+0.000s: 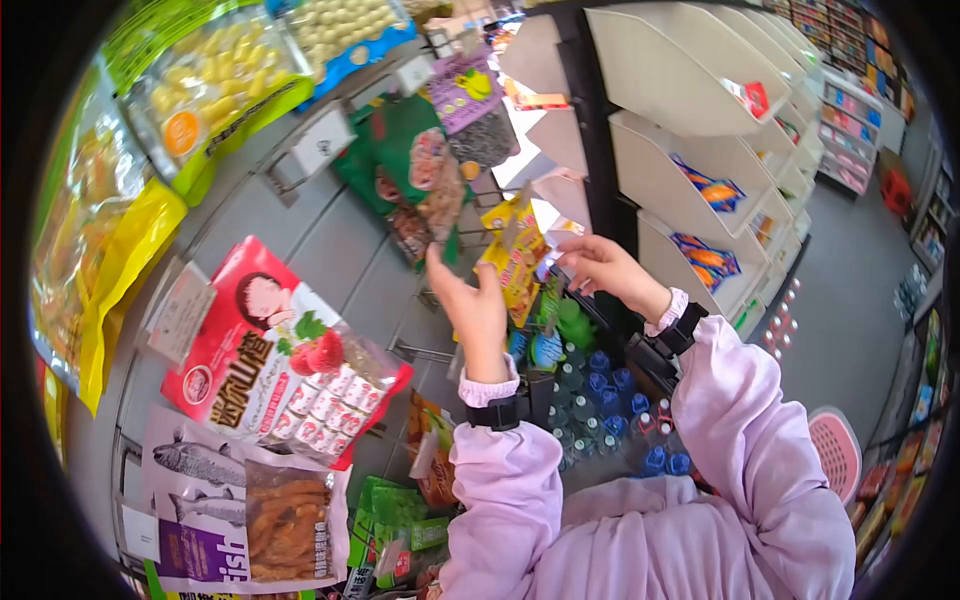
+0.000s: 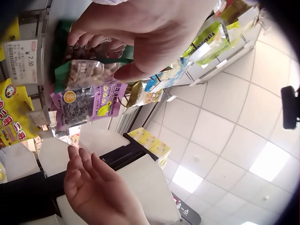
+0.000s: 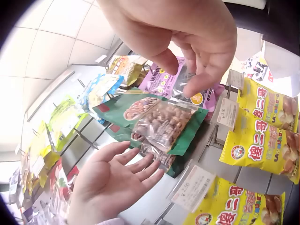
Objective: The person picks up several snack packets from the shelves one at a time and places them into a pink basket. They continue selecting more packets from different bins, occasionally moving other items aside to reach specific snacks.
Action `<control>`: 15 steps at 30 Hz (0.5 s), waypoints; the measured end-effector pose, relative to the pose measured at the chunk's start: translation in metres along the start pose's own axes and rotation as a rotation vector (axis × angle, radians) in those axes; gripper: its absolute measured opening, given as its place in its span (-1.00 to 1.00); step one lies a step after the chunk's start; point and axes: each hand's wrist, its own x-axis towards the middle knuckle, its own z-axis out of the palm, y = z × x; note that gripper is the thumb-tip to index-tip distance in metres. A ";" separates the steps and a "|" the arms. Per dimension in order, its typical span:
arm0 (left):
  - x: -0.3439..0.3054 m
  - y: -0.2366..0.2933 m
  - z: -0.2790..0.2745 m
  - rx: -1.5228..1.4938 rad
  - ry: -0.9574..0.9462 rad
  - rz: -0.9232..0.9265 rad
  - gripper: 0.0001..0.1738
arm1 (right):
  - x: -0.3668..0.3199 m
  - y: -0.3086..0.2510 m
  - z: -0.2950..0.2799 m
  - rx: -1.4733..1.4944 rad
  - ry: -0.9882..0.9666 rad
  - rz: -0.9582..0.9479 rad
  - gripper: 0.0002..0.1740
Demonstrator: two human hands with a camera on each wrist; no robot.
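Green bags of nuts (image 1: pixel 410 160) hang from the rack; in the right wrist view the front green bag (image 3: pixel 164 122) has a clear window. My left hand (image 1: pixel 470 310) is at their lower edge, fingers spread; the left wrist view has this hand (image 2: pixel 150 40) over the green bag (image 2: pixel 89 75). Whether it touches the bag, I cannot tell. To the right, my right hand (image 1: pixel 615 272) is raised with fingers loosely bent and nothing in them, beside yellow snack bags (image 1: pixel 518 260). From the right wrist, my right hand (image 3: pixel 187 37) appears before a purple bag (image 3: pixel 161 79).
A red-and-white candy bag (image 1: pixel 285 350) and a fish snack bag (image 1: pixel 240 500) hang at the left. White tiered bins (image 1: pixel 650 60) stand at the right, with bottles (image 1: pixel 600 400) low between rack and bins. Price tags (image 3: pixel 190 187) stick out on hooks.
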 end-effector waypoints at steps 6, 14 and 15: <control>-0.076 0.066 0.014 -0.229 -0.182 0.093 -0.55 | -0.121 0.036 -0.035 -0.065 -0.269 0.007 -0.73; -0.230 0.094 0.038 -0.259 -1.084 -0.161 -0.71 | -0.327 0.085 -0.084 0.096 0.079 0.219 -0.74; -0.245 0.104 0.035 -0.227 -1.220 -0.250 -0.69 | -0.353 0.087 -0.088 0.100 0.139 0.198 -0.75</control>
